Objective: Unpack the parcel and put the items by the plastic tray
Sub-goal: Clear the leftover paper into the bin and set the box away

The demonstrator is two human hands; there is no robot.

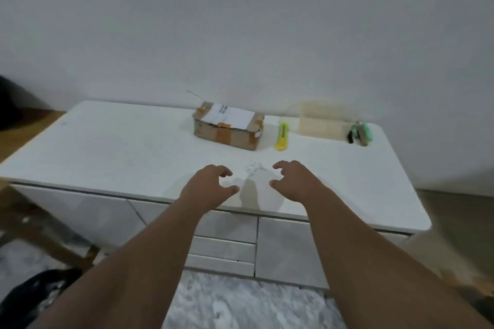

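Observation:
A taped brown cardboard parcel with a white label lies closed at the back of the white cabinet top. To its right rests a yellow box cutter. Further right stands a clear plastic tray against the wall. My left hand and my right hand hover over the front of the top, fingers curled and apart, holding nothing. Both are well short of the parcel.
A green and dark small object lies right of the tray. A few small white bits sit between my hands. Drawers front the cabinet; a pale rug covers the floor below. A dark bag lies lower left.

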